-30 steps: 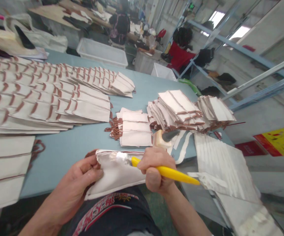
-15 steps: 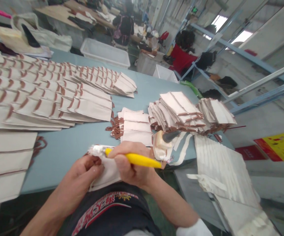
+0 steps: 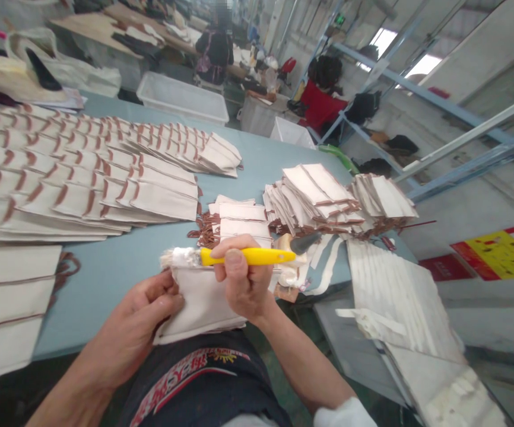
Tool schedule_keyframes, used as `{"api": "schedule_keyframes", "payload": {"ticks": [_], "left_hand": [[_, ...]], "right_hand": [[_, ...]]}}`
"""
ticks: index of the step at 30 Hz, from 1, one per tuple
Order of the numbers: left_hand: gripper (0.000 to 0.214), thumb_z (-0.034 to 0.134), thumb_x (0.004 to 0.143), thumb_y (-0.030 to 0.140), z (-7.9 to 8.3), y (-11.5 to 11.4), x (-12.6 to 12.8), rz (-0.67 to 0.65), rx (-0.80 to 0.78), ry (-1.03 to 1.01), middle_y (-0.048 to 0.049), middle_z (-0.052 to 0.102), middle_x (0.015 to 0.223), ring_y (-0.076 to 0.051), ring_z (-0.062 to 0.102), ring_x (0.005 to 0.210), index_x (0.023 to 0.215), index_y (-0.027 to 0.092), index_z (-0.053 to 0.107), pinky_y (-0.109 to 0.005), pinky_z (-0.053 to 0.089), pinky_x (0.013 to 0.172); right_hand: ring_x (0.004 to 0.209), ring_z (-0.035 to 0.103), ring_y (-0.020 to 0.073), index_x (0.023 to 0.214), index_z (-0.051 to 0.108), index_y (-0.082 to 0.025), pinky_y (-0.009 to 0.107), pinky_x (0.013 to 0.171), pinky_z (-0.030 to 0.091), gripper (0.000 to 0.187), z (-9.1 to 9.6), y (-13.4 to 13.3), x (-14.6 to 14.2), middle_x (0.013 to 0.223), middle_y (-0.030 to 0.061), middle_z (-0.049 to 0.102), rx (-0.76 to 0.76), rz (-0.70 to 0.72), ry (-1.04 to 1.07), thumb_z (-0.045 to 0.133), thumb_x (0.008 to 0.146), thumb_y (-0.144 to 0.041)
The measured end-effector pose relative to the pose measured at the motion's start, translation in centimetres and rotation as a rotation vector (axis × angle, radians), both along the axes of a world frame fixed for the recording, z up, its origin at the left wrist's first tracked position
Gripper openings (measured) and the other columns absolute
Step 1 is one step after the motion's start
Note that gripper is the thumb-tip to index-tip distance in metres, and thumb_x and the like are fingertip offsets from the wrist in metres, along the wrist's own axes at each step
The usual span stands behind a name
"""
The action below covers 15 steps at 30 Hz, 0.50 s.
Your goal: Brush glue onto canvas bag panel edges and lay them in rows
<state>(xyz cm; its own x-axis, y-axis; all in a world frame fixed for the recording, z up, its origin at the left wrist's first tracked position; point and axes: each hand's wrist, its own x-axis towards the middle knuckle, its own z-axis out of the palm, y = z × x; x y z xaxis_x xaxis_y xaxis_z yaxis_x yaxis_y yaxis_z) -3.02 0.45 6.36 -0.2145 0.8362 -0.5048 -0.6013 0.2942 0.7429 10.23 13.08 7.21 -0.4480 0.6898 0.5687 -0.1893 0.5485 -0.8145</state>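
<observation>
My right hand [image 3: 244,277] is closed around the yellow handle of a brush [image 3: 257,255]. White paste coats the brush head, which lies at the upper left edge of a cream fabric panel [image 3: 203,299]. That panel's left edge is pinched between the thumb and fingers of my left hand [image 3: 148,311]. It rests at the table's front edge, against a dark apron [image 3: 203,379]. Just beyond sits a small stack of cream pieces with brown cords [image 3: 244,228]. A pale container [image 3: 289,274] with a dark-handled tool [image 3: 305,242] stands right of my right hand.
Overlapping rows of cream panels [image 3: 83,184] cover the table's left side. Taller stacks [image 3: 319,190] stand at the right, near white strips [image 3: 328,270]. A white plastic bin [image 3: 181,98] is behind the blue table [image 3: 119,261]. A person [image 3: 215,53] sits farther back.
The brush has risen and turned nearly level, its head moving up along the panel's edge. More of the panel shows beneath my right hand. My left hand keeps its pinch.
</observation>
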Motion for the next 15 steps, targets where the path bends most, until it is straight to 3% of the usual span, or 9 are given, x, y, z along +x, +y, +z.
{"api": "schedule_keyframes", "payload": {"ticks": [4,7,9,12,15], "left_hand": [[0.03,0.091,0.051,0.015,0.7,-0.1,-0.1,-0.015,-0.008,-0.048,0.0007,0.081,0.072,-0.018,0.069,0.059,0.079,0.021,0.083,-0.024,0.058,0.059],[0.03,0.092,0.05,0.015,1.0,-0.1,0.0,-0.02,0.001,-0.039,-0.0001,0.082,0.073,-0.019,0.07,0.062,0.079,0.021,0.083,-0.025,0.06,0.061],[0.03,0.092,0.049,0.015,1.0,-0.2,0.0,-0.007,-0.008,-0.037,0.0001,0.082,0.073,-0.017,0.069,0.06,0.077,0.02,0.083,-0.023,0.058,0.057],[0.033,0.094,0.048,0.015,1.0,-0.4,0.1,-0.009,-0.017,-0.046,-0.0002,0.082,0.074,-0.016,0.067,0.058,0.079,0.02,0.085,-0.02,0.054,0.052],[0.035,0.096,0.048,0.015,1.4,-0.4,0.2,-0.021,-0.011,-0.06,-0.0006,0.082,0.074,-0.017,0.07,0.06,0.081,0.02,0.086,-0.022,0.058,0.057]], "right_hand": [[0.04,0.039,0.0074,0.091,0.065,-0.023,0.019,0.041,0.037,0.044,-0.1,-0.2,1.0,0.059,-0.0094,0.048,-0.093,0.014,0.113,0.051,0.118,-0.055],[0.04,0.039,0.0074,0.093,0.067,-0.023,0.02,0.042,0.039,0.036,-0.6,-0.2,1.5,0.061,-0.009,0.05,-0.022,0.085,0.087,0.056,0.118,-0.047],[0.045,0.05,0.0095,0.1,0.069,-0.024,0.022,0.049,0.048,0.031,-1.0,0.0,1.2,0.065,-0.0064,0.059,0.077,0.073,0.068,0.055,0.118,-0.045],[0.067,0.073,0.0154,0.113,0.071,-0.024,0.028,0.07,0.064,0.029,-1.4,0.1,0.6,0.081,0.0006,0.075,0.265,-0.057,0.003,0.049,0.12,-0.042],[0.088,0.081,0.0189,0.122,0.071,-0.023,0.032,0.085,0.068,0.026,-1.8,-0.1,0.5,0.096,0.0058,0.082,0.398,-0.155,-0.102,0.048,0.12,-0.035]]}}
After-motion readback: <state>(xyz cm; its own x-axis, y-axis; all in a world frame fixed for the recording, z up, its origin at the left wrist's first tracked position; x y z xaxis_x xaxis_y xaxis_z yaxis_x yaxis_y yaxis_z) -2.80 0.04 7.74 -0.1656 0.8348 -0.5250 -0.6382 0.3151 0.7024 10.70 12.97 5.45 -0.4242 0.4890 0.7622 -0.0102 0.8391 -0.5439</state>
